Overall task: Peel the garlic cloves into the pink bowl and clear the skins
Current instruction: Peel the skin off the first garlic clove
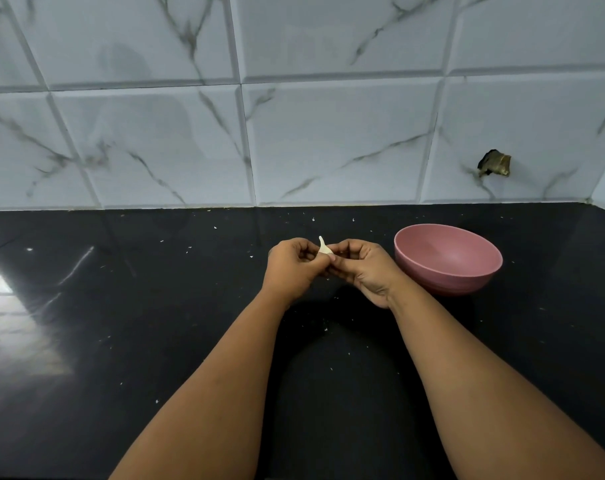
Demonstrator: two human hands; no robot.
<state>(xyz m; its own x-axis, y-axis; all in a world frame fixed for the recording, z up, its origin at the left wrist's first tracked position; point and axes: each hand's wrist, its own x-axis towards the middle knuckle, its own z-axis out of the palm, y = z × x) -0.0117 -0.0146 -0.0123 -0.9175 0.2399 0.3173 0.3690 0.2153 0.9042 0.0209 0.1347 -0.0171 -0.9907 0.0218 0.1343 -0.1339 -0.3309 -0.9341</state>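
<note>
Your garlic clove (325, 249) sits pinched between both of your hands, raised above the black countertop (155, 323). Its long axis runs roughly upright with a slight lean: the thin pointed tip aims up and a little toward your left, away from you, while the fatter base is buried between your fingertips. Only the pale upper part shows, so you cannot tell how much skin is on it.

Your left hand (290, 268) has its fingers curled in, thumb and fingertips closed on the clove's left side. Your right hand (361, 268) mirrors it, fingers curled and pinching the clove from the right, palm turned partly toward you. The two sets of fingertips meet at the clove (they touch or nearly touch just below it).

Just beside your right hand, on its outer side and slightly farther from you, stands the pink bowl (448, 259), upright on the countertop. The part of its inside that you can see holds nothing; the near wall hides the lowest part.

Small white flecks of garlic skin (326, 329) lie scattered over the countertop around and beyond both hands and beneath your forearms. Beyond the hands rises the marble-patterned tile wall (328, 140), with a broken hole (495, 163) past the bowl.
</note>
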